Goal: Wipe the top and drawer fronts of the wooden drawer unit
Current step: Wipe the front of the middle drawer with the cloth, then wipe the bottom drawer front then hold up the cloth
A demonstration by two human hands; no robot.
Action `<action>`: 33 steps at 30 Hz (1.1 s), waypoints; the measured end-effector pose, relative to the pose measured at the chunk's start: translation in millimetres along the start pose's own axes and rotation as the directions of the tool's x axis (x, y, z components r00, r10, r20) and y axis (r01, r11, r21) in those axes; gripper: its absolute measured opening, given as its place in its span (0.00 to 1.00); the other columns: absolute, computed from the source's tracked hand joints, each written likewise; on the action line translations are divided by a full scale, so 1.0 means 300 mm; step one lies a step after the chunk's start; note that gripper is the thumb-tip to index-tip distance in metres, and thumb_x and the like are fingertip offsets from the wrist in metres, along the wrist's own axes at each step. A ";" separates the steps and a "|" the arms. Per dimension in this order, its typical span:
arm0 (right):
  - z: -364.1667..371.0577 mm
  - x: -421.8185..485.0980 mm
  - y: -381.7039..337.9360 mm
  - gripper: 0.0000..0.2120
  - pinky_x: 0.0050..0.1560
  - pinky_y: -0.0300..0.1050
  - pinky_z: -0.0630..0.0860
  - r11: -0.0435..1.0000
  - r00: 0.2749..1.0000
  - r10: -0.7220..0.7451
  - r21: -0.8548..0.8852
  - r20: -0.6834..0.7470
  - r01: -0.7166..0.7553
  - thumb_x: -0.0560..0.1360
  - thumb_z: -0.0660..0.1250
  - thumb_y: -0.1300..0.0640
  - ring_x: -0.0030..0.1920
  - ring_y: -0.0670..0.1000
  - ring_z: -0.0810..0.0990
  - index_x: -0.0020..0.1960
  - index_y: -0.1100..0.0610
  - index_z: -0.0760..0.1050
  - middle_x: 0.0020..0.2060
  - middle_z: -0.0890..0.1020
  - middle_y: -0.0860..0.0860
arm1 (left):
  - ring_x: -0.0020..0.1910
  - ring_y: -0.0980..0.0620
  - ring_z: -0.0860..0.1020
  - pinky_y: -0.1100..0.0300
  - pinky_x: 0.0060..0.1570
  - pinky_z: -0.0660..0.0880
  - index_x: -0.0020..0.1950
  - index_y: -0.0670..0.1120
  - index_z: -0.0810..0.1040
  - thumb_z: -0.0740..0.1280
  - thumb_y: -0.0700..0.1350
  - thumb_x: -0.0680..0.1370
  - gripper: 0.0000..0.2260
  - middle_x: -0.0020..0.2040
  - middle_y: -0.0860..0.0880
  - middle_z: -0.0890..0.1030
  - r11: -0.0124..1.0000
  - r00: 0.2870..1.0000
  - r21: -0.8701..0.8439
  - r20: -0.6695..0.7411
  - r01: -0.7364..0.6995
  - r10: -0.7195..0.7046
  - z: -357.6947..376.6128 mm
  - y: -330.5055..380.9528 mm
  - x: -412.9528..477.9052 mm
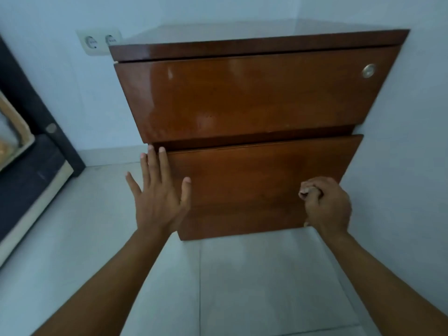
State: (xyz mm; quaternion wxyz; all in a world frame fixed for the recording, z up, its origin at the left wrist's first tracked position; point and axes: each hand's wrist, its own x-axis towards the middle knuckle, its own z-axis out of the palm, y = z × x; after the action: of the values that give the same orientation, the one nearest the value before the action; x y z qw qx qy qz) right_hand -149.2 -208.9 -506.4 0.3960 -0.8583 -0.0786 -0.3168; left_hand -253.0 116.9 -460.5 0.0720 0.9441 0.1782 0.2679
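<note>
The glossy brown wooden drawer unit [254,93] stands against the wall in a corner, with an upper drawer front bearing a round metal lock [369,70] and a lower drawer front [261,180] below it. My left hand [158,192] is flat and open, fingers spread, resting on the left edge of the lower drawer front. My right hand [326,203] is closed around a small pale cloth [306,190], pressed against the lower drawer front near its right side. Most of the cloth is hidden in my fist.
A double wall socket [100,42] sits left of the unit. A dark bed frame with a pale edge [34,170] runs along the left. Pale floor tiles [242,287] lie in front, and a wall closes in on the right.
</note>
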 end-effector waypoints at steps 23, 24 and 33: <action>0.123 -0.060 -0.164 0.37 0.37 0.46 0.72 0.876 0.827 -0.012 -0.392 0.563 0.280 0.81 0.54 0.34 0.46 0.60 0.84 0.83 0.45 0.42 0.83 0.39 0.51 | 0.81 0.41 0.39 0.32 0.75 0.43 0.83 0.54 0.41 0.43 0.67 0.79 0.35 0.83 0.49 0.36 0.997 0.968 0.066 0.249 -0.041 0.023 0.095 -0.054 -0.060; 0.120 -0.065 -0.169 0.37 0.39 0.48 0.75 0.877 0.838 -0.013 -0.396 0.545 0.272 0.81 0.55 0.34 0.48 0.61 0.84 0.83 0.45 0.45 0.83 0.43 0.52 | 0.81 0.41 0.39 0.32 0.75 0.43 0.83 0.54 0.41 0.43 0.67 0.79 0.35 0.83 0.49 0.36 0.997 0.969 0.063 0.246 -0.051 0.034 0.097 -0.063 -0.064; 0.161 -0.165 -0.164 0.35 0.65 0.60 0.74 0.849 0.607 0.207 -0.449 0.767 0.277 0.81 0.56 0.35 0.70 0.65 0.74 0.83 0.46 0.51 0.83 0.52 0.53 | 0.82 0.40 0.44 0.34 0.76 0.50 0.83 0.53 0.45 0.45 0.66 0.82 0.33 0.84 0.46 0.46 0.999 0.821 0.039 0.570 0.011 -0.031 0.107 -0.152 -0.169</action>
State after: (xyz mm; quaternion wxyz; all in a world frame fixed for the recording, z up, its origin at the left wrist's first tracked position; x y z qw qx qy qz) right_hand -183.9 -134.7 -529.1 0.0618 -0.9797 -0.1732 0.0798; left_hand -289.8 138.9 -522.6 0.1091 0.9800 0.1634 -0.0305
